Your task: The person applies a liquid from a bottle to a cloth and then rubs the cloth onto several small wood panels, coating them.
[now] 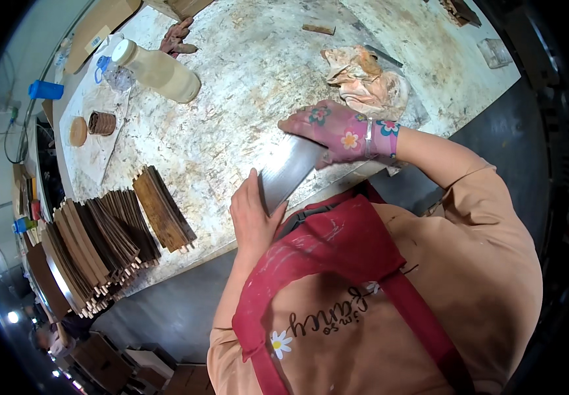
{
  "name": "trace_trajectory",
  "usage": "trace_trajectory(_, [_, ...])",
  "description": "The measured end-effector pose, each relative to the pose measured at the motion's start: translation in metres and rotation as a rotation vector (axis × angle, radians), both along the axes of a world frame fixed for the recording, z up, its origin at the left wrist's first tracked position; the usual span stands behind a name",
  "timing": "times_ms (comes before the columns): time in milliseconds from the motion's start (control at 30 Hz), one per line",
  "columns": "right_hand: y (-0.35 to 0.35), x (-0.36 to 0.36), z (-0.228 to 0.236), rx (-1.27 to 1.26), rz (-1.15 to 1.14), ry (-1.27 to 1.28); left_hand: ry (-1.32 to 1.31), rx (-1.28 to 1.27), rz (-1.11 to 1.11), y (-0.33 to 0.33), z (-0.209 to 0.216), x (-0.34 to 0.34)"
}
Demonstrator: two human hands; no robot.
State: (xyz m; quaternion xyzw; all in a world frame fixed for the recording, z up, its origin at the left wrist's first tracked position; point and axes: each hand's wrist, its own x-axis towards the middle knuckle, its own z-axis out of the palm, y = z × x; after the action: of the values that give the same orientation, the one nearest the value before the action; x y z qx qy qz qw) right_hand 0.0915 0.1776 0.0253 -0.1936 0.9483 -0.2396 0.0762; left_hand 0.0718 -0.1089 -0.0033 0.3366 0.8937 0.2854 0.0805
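A flat, smooth panel (pixel 289 170), shining grey under the light, lies at a slant near the table's front edge. My left hand (pixel 253 214) is bare and grips its near left end, thumb on one side and fingers on the other. Over the far right end bends my right hand (pixel 337 131), in a pink flowered glove, its fingers closed at the panel's edge. Whether something small is under the gloved palm is hidden. Just beyond this hand lies a crumpled, stained cloth (pixel 370 82).
Brown wooden slats with dowel pegs (pixel 87 247) stand in a row at the table's left front, with a few slats (pixel 162 209) apart. Farther back are a bottle of cloudy liquid (pixel 162 76), a brown ribbed cup (pixel 102 123), a reddish glove (pixel 178 38) and a small wood piece (pixel 318 29).
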Motion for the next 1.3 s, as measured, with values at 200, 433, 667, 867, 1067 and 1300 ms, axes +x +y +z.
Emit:
trace_trajectory(200, [0.008,-0.022,-0.015,0.049,0.047,-0.095,0.027,0.033,0.029,0.009,-0.006,0.003])
trace_trajectory(433, [0.012,-0.004,-0.007,0.079,0.039,-0.061,0.090,0.033,-0.127,-0.002,0.004,-0.020])
trace_trajectory(667, [0.056,0.003,0.037,0.100,-0.394,0.312,0.270,-0.326,0.616,-0.107,0.036,-0.064])
trace_trajectory(867, [0.089,0.035,-0.034,0.240,-0.521,0.325,0.060,-0.189,0.640,-0.135,0.034,-0.060])
trace_trajectory(1067, [0.110,0.018,-0.018,-0.177,-0.835,0.405,-1.135,0.931,0.525,-0.112,0.067,-0.058])
trace_trajectory(1300, [-0.049,-0.071,0.079,-0.178,-0.009,0.473,-1.887,1.193,0.411,-0.012,0.013,-0.088])
